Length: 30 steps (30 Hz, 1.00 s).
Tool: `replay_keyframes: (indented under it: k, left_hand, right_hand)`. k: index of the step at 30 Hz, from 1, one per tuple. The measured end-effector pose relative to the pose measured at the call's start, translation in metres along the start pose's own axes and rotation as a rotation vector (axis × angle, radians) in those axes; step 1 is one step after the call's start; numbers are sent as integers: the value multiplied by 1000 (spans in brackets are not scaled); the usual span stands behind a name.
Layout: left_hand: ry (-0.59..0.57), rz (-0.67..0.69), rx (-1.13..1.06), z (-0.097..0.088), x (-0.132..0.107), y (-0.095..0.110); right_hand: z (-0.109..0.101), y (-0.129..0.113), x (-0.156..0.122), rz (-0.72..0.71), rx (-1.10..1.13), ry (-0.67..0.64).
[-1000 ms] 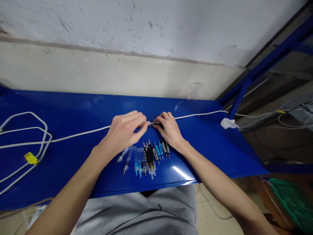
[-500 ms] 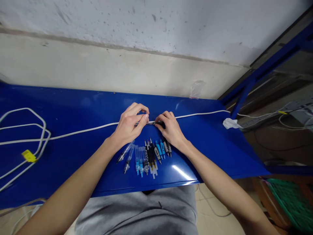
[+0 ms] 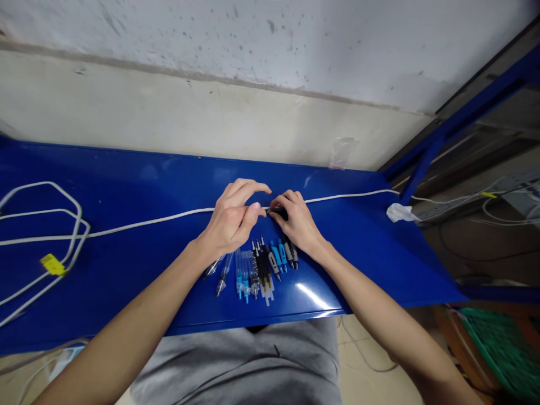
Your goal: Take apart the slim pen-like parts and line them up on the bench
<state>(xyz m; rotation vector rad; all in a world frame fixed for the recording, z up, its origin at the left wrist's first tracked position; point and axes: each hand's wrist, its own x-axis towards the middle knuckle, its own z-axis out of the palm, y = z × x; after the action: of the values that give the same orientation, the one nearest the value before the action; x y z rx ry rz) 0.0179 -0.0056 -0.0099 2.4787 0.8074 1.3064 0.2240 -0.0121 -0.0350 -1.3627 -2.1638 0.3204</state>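
My right hand [image 3: 299, 225] is closed on a small dark pen [image 3: 276, 211], pinched just above the white cable [image 3: 147, 223]. My left hand [image 3: 234, 222] meets it from the left: thumb and curled fingers pinch at the pen's thin left end, while the index finger is lifted. Just in front of both hands lies a row of several pens and pen parts [image 3: 257, 264], clear, light blue, black and grey, side by side on the blue metal table [image 3: 126, 270].
The white cable runs the table's length and loops at the far left, with a yellow tag [image 3: 53, 264]. A crumpled white scrap [image 3: 399, 212] lies at the right end. A blue rack frame [image 3: 426, 157] and a green crate [image 3: 502, 349] stand to the right.
My left hand has slid right toward my right hand and its index finger has lifted. My right hand has kept its grip. The view has shifted slightly.
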Motion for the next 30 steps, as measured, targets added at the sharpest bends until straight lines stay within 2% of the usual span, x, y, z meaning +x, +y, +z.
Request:
replay_keyframes:
  k: [11,30]
  left_hand:
    - [21,0,-24,1,-2,1]
    - [45,-145,111,0,0,10]
  right_hand:
    - [-2,-2,0,5,-3,-8]
    - [-4,-2,1,9,-8,-38]
